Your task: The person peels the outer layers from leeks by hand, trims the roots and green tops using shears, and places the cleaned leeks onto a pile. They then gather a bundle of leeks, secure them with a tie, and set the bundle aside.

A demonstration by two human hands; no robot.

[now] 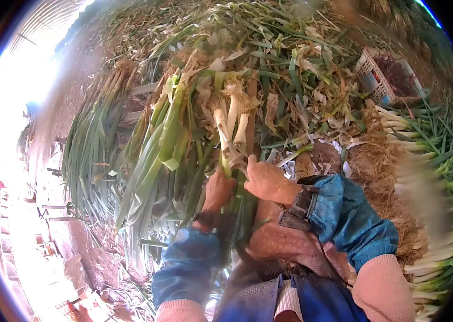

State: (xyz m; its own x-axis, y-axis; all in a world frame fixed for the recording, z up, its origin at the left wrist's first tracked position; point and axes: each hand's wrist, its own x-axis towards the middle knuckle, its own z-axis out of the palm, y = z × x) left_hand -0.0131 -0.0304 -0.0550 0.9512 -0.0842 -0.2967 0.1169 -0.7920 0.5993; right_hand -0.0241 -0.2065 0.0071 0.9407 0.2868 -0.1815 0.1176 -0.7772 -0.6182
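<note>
Near the middle of the head view, my left hand (220, 189) is closed around the green stem of a leek (222, 129), whose white root end points away from me. Just right of it, my right hand (263, 178) pinches a loose outer leaf (234, 156) on the stem. Two more white leek shanks with roots (241, 129) lie close beside this leek. A pile of long green leeks (157, 139) with dry outer leaves lies to the left of my hands. The fingertips of my left hand are partly hidden.
Another leek bunch (95, 134) lies far left. Leaf trimmings (312, 59) are heaped beyond my hands. A plastic crate (374, 80) stands at the back right. Cleaned leeks (425, 263) line the right side, their roots (379, 177) toward me.
</note>
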